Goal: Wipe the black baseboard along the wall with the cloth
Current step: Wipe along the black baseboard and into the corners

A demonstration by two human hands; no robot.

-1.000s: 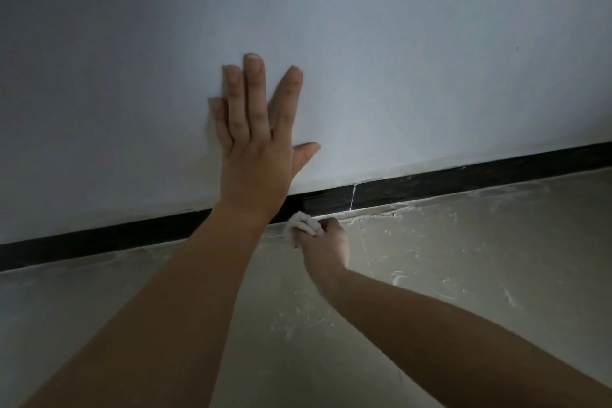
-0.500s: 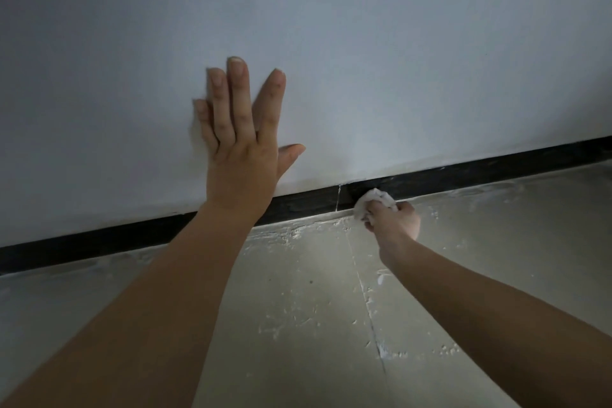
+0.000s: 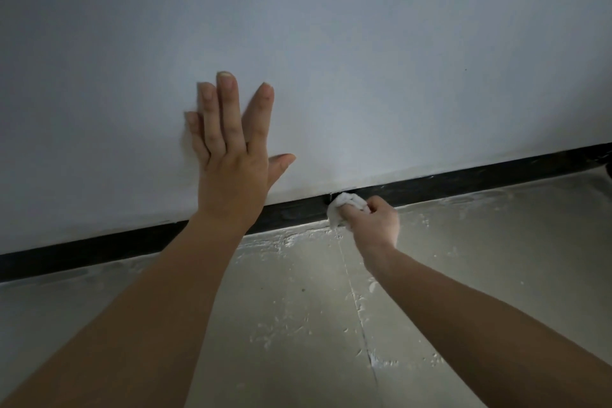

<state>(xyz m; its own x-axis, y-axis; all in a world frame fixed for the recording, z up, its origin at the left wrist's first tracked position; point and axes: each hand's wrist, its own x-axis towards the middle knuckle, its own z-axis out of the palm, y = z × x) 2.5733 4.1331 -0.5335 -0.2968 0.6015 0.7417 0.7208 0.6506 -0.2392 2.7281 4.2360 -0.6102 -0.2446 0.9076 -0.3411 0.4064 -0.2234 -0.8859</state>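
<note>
Black baseboard [image 3: 463, 182] runs along the foot of the pale wall [image 3: 364, 60], slanting from lower left to upper right where it meets the dusty, white-streaked floor [image 3: 291, 308]. Near the middle of its length a crumpled white cloth [image 3: 342, 204] is pressed against it. The right hand [image 3: 376, 225] has its fingers curled round the cloth, gripping it. The left hand [image 3: 231, 169] lies flat on the wall just above the baseboard, fingers straight and slightly spread, thumb out to the right.

My right hand [image 3: 374, 225] grips the crumpled white cloth [image 3: 344, 207] against the black baseboard [image 3: 463, 180] at centre; my left hand [image 3: 231, 156] lies flat on the pale wall [image 3: 331, 43].
</note>
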